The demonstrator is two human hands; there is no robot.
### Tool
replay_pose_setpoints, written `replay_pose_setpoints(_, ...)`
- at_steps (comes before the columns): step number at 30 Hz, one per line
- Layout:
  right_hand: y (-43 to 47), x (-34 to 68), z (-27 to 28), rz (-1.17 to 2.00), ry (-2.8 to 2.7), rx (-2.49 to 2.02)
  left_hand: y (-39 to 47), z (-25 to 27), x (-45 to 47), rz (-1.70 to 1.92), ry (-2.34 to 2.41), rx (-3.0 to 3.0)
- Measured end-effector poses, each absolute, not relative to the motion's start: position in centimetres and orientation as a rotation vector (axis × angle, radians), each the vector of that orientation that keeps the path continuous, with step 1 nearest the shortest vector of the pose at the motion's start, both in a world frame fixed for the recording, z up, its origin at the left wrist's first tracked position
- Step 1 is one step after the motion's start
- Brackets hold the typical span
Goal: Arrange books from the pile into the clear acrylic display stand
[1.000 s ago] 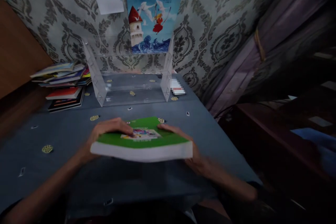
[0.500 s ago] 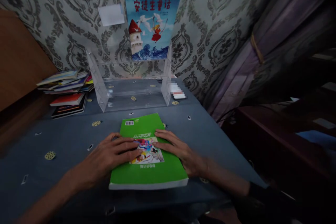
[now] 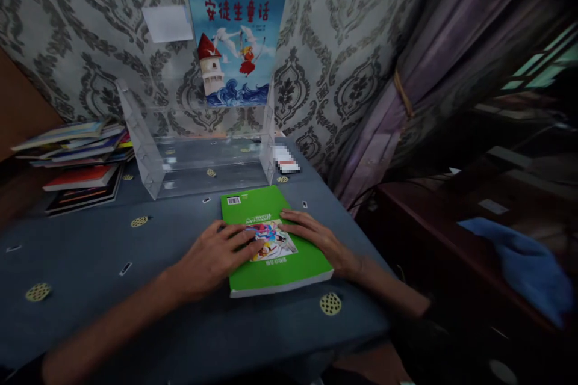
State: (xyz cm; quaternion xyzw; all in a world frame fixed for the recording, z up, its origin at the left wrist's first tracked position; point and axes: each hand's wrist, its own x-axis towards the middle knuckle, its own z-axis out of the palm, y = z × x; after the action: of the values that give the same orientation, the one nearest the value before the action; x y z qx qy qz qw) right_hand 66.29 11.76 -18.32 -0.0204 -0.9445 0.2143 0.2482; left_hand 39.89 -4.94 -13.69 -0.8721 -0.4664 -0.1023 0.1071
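Observation:
A thick green book point(image 3: 253, 207) lies flat on the grey-blue table point(image 3: 90, 252), its cover picture upside down to me. My left hand point(image 3: 217, 255) rests palm down on the book's left side, fingers spread over the picture. My right hand point(image 3: 316, 237) lies flat on its right side and edge. Neither hand grips the book. Behind it stands a clear acrylic rack point(image 3: 198, 144) with a blue picture book point(image 3: 232, 24) upright on its top shelf against the wall.
A stack of several books point(image 3: 76, 156) sits at the back left. Small round yellow stickers point(image 3: 330, 304) dot the tablecloth. The table's right edge drops to a dark cabinet with a blue cloth point(image 3: 524, 261); a curtain point(image 3: 406, 84) hangs at the right.
The green book, held up edge-on one second ago, now lies flat on the table with both hands pressed on its cover. The view has shifted rightward.

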Motion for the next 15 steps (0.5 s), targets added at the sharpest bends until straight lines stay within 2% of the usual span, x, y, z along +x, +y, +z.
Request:
replay_pose_setpoints(9,13.2,67.5,-17.6,0.544,-2.871,-0.221,-3.3,-15.0,41.2,-0.128,-1.272,-2.454)
replay_pose_setpoints(15,12.6,66.9,-17.7,0.47,-2.908,-0.303,-3.6,-14.6,40.6,0.012,-1.373,-2.506)
